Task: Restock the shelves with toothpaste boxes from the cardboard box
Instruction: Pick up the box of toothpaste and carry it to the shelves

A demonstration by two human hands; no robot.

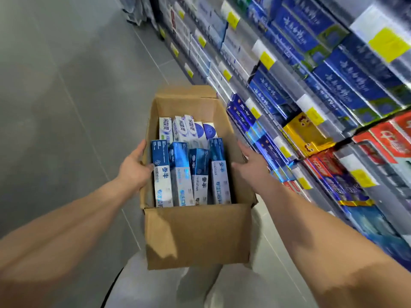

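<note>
An open cardboard box [195,236] is carried in front of me at the middle of the view. My left hand [133,167] grips its left wall, thumb along the outside and fingers curled over the rim. My right hand [251,167] holds the right wall the same way. Inside stand several blue-and-silver toothpaste boxes [191,174] at the near end and several white-and-blue ones [184,130] at the far end. The shelves [315,103] run along the right side.
The shelves hold rows of blue, yellow and red toothpaste boxes with yellow price tags [388,44] on the rails. Grey tiled floor [66,96] stretches to the left and ahead. My light trousers show below the box.
</note>
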